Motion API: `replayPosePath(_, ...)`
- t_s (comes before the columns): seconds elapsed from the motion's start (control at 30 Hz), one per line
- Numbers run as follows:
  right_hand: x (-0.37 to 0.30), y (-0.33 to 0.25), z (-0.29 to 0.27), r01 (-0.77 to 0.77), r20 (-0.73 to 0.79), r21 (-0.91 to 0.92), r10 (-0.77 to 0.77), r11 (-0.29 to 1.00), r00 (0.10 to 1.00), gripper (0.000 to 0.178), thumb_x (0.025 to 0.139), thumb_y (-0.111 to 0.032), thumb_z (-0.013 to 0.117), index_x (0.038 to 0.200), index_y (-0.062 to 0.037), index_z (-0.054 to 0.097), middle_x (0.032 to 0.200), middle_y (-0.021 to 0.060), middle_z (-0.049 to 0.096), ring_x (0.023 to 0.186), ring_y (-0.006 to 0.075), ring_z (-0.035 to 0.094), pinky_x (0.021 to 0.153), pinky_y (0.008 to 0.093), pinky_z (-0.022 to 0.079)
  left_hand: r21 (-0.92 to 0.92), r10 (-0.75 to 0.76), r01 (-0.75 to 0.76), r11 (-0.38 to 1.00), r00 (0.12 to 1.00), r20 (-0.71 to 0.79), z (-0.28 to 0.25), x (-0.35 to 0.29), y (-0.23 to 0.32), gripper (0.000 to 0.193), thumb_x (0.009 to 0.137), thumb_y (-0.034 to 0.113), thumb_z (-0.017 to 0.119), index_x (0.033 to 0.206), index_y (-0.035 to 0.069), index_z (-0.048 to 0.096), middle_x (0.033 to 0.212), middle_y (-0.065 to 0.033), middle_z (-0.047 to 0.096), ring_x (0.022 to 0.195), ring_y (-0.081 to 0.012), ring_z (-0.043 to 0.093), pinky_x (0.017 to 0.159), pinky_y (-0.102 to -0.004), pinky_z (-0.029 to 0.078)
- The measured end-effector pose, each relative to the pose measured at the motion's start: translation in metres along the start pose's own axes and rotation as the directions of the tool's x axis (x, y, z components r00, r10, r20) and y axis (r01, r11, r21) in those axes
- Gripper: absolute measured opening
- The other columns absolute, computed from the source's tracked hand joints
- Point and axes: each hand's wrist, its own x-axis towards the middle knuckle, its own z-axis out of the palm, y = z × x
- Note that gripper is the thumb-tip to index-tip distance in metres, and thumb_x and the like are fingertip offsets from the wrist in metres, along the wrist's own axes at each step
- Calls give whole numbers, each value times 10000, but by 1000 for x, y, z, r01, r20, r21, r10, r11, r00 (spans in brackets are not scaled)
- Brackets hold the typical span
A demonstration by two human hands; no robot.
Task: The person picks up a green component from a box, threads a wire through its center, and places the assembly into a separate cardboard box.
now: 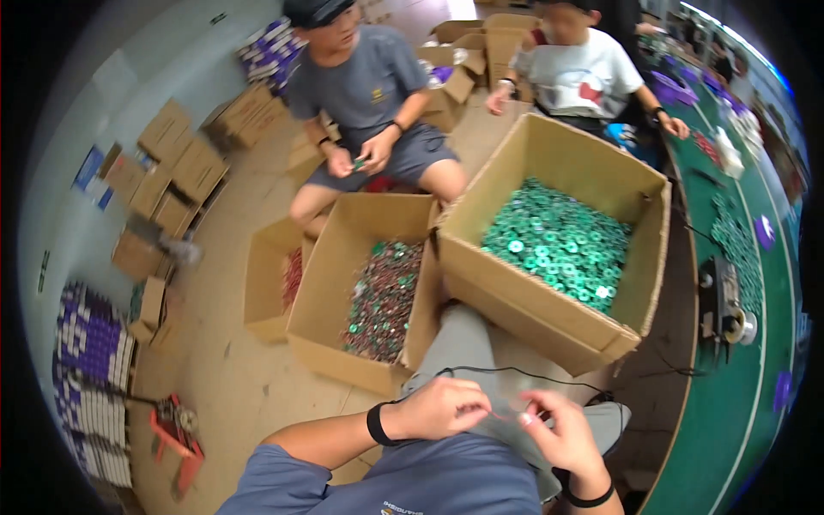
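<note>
Your left hand (pixel 442 408) pinches a red strand (pixel 495 415) between its fingertips above your lap (pixel 512 439), while your right hand (pixel 566 435) curls just beside it, too blurred to tell whether its fingers grip.

We see a mostly bright scene, with a long white band of light (pixel 745 45) glaring bluish at the upper right. Glossy green ring-shaped pieces (pixel 558 245) catch small white highlights, while the space below the long green tabletop (pixel 721 412) lies in shadow. We find the person's bare right hand (pixel 558 425) blurred around the fingertips. Straight edges bow outward, and blackness rounds off our corners.
</note>
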Motion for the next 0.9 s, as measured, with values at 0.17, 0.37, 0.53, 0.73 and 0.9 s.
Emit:
replayPosePath(0.17,3,2,12,-7,-87,-19,5,1000,996,306,845,-18,685,1147,16,654,963,116,650,886,225,659,771,316,530,-547,-672,401,735,541,-506,-23,-117,-85,77,922,83,711,975,28,712,864,-25,719,752,-78,654,701,-243,553)
replayPosePath(0.37,-14,17,22,-76,-118,-154,58,985,991,251,852,-13,688,1101,12,669,937,68,661,859,149,644,723,280,517,-811,-825,175,558,17,-565,-102,-217,-200,90,952,48,557,917,51,640,758,-33,653,605,-98,595,485,-234,474)
replayPosePath(0.53,-29,19,30,-134,-87,-158,121,978,989,233,860,-54,698,1088,-6,682,931,82,675,836,183,668,741,301,536,-913,-850,59,404,-345,-399,-253,-262,-277,603,925,512,664,1362,121,527,1289,-97,604,1077,-219,587,804,-379,526)
replayPosePath(0.73,-65,5,15,-69,-147,-252,33,965,989,321,917,-206,716,1182,-32,661,1052,132,688,970,287,682,856,359,557,-709,-743,223,669,174,-646,-214,-156,-221,521,1001,369,580,1449,123,480,1351,-53,589,1143,-193,603,927,-385,526)
replayPosePath(0.9,-164,-28,-51,-184,-472,-230,55,956,880,323,896,-174,724,1195,-63,671,1058,113,693,973,229,695,809,344,568,-497,-458,43,867,465,-758,-146,-90,-108,605,1026,232,522,1574,206,269,1411,-32,500,1122,-156,533,908,-338,455)
